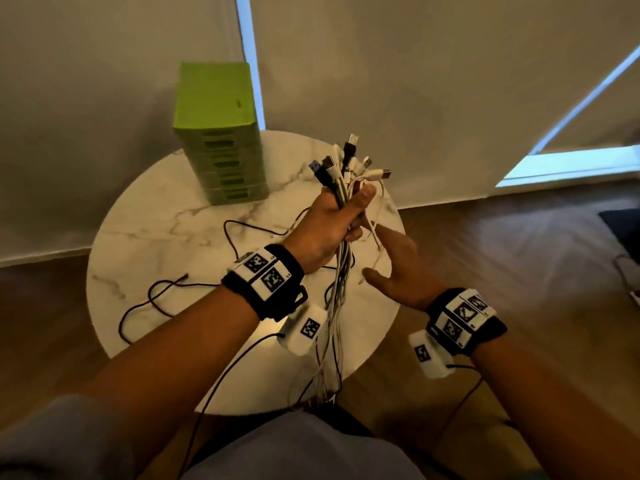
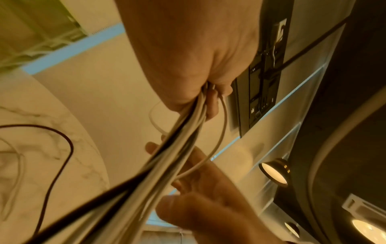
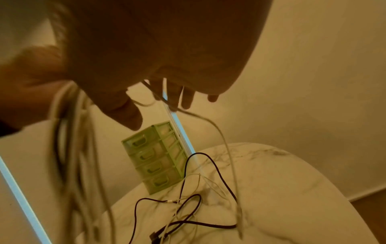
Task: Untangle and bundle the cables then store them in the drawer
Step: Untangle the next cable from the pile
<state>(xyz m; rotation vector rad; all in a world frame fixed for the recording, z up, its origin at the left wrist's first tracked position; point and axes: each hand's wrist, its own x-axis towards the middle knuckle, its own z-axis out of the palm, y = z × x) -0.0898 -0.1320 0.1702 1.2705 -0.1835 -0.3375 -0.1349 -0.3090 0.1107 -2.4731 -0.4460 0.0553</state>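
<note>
We are gathering: our left hand (image 1: 329,223) is gripping the cables (image 1: 341,285) plug-ends up above the desk (image 1: 145,237), fingers clamped; our right hand (image 1: 398,268) is hovering, fingers apart, seemingly brushing one white strand. Next we are needing to coil them toward the green drawer unit (image 1: 221,133).

Left hand (image 1: 325,226) grips cables (image 1: 341,188); right hand (image 1: 398,268) open.

home room, marble side table (image 1: 145,244), wood floor (image 1: 502,258)

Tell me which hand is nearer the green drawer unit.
Left. The left hand grips the cables above the table, just right of the drawer unit. The right hand hangs open farther right and nearer the person.
</note>
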